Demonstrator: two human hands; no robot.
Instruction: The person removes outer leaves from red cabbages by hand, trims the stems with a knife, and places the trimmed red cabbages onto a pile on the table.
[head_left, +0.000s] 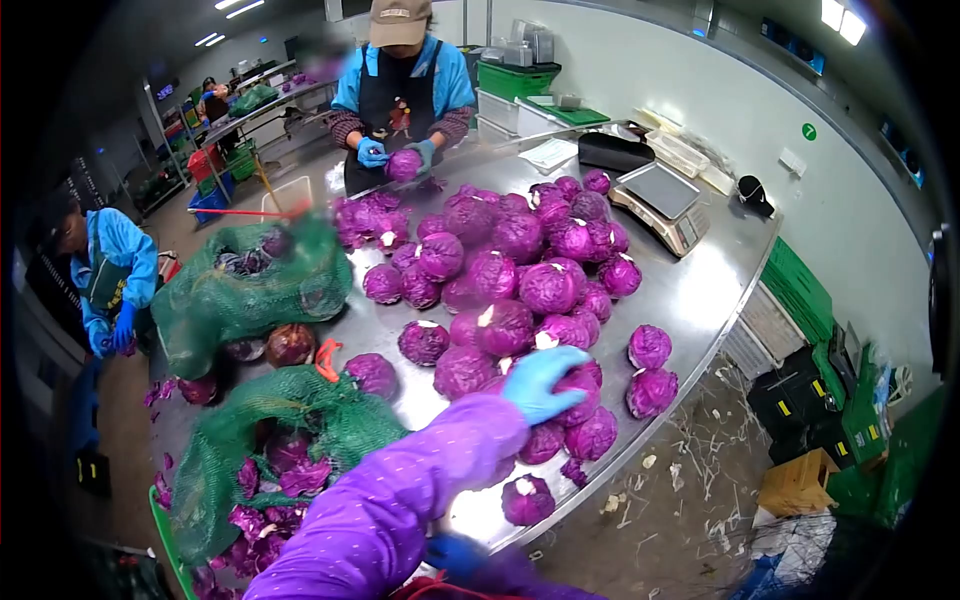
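My left hand (545, 385), in a light blue glove and below a purple sleeve, reaches over the pile with its fingers curved over a red cabbage (582, 382). My right hand (455, 553), in a darker blue glove, is low at the bottom edge; my left sleeve partly covers it and its blurred fingers do not show. More red cabbages (505, 328) are heaped around and beyond my left hand. A single red cabbage (527, 500) sits near the table's front edge, between my two hands.
Green mesh bags (290, 400) with cabbages and loose leaves lie on the steel table (700, 290), left. A scale (665, 200) stands back right. Opposite, a person (405, 100) holds a cabbage; another person (112, 265) is at left. Crates (770, 330) and scraps lie beyond the right edge.
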